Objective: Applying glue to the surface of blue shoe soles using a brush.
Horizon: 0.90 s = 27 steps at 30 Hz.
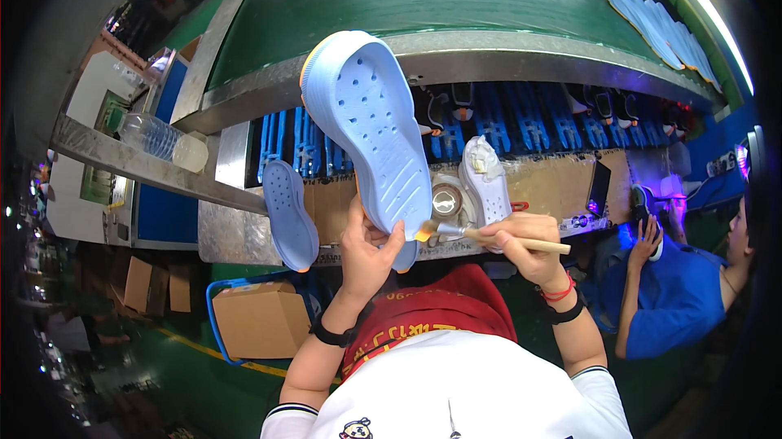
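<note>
My left hand [371, 252] is closed on the lower end of a light blue shoe sole [362, 105] with rows of holes and an orange edge. The sole is held up in front of me, its inner face showing. In my right hand [525, 243] is a brush [538, 245] with a pale wooden handle. Its bristles meet or nearly meet the sole's lower right edge; exact contact cannot be told. Behind my left fingers part of another blue sole [406, 257] shows. A round container [445, 200] stands beyond the brush, beside a white sole [491, 199] with crumpled material on it.
Another blue sole [287, 215] lies left on the metal bench [232, 231]. The green conveyor [489, 7] carries blue soles [660, 24] at far right. Shoes and blue racks [489, 113] sit beneath it. A bottle [163, 142] stands left; a co-worker [676, 300] handles a shoe at right.
</note>
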Motion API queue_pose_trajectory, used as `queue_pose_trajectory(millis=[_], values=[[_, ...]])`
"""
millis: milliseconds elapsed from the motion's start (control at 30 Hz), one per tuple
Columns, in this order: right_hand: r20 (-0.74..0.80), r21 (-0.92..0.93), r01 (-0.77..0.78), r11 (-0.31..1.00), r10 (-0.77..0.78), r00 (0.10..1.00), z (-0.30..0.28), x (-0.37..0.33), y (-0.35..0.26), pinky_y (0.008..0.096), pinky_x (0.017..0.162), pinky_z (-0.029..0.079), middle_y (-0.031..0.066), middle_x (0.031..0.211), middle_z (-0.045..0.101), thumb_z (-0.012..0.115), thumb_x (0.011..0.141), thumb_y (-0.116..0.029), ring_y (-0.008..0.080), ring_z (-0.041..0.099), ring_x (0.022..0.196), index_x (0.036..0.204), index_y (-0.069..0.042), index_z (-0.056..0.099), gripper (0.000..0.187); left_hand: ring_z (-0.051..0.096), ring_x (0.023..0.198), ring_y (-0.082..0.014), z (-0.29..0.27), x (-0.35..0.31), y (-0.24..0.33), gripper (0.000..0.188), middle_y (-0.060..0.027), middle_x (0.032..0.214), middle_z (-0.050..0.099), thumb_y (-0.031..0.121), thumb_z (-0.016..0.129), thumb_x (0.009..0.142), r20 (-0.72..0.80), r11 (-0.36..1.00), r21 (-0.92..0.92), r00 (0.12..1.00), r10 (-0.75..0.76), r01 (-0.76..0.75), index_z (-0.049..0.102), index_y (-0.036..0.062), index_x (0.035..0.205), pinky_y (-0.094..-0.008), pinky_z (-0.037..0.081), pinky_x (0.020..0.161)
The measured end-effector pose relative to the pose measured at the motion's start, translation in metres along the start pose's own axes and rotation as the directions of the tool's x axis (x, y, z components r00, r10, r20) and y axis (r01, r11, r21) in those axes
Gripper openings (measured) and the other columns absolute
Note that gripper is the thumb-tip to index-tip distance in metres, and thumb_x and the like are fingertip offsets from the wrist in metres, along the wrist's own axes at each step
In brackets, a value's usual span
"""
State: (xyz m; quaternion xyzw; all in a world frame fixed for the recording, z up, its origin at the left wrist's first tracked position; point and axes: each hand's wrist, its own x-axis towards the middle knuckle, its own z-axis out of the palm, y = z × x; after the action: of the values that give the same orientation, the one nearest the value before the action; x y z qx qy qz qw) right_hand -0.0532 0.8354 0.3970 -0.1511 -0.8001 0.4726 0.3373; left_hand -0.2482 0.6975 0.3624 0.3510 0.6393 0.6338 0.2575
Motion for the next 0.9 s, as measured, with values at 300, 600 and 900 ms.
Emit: queue_pose_trajectory(millis=[300,600,900], values=[[0.024,0.022,0.020,1.000,-0.020,0.999,0.010,-0.010,-0.001,0.0259,0.051,0.047,0.0100,0.069,0.068,0.056,0.078,0.000,0.0171,0.061,0.053,0.084,0.003,0.068,0.014,0.065,0.086,-0.0203,0.004,0.002,0.000,0.053,-0.0172,0.098,0.062,-0.003,0.060,0.079,-0.032,0.999,-0.023,0.999,0.024,-0.024,0.036,-0.0036,0.125,-0.0301,0.055,0.074],[-0.085,0.017,0.005,1.000,-0.003,0.996,0.002,-0.009,0.001,0.0255,0.051,0.047,0.0107,0.069,0.067,0.055,0.078,0.000,0.0167,0.061,0.054,0.083,0.004,0.068,0.014,0.063,0.090,-0.0185,0.005,0.003,0.004,0.052,-0.0159,0.102,0.059,-0.004,0.059,0.079,0.003,1.000,-0.027,1.000,-0.010,0.011,0.035,-0.0038,0.126,-0.0281,0.054,0.076],[-0.090,-0.023,0.082,0.996,-0.084,0.992,-0.010,-0.002,0.002,0.0260,0.050,0.045,0.0098,0.064,0.065,0.056,0.078,-0.001,0.0168,0.060,0.052,0.082,0.002,0.069,0.014,0.062,0.091,-0.0166,0.010,0.004,0.007,0.052,-0.0145,0.105,0.058,-0.005,0.059,0.080,0.044,0.999,-0.014,0.998,-0.043,0.044,0.035,-0.0033,0.126,-0.0267,0.053,0.077]])
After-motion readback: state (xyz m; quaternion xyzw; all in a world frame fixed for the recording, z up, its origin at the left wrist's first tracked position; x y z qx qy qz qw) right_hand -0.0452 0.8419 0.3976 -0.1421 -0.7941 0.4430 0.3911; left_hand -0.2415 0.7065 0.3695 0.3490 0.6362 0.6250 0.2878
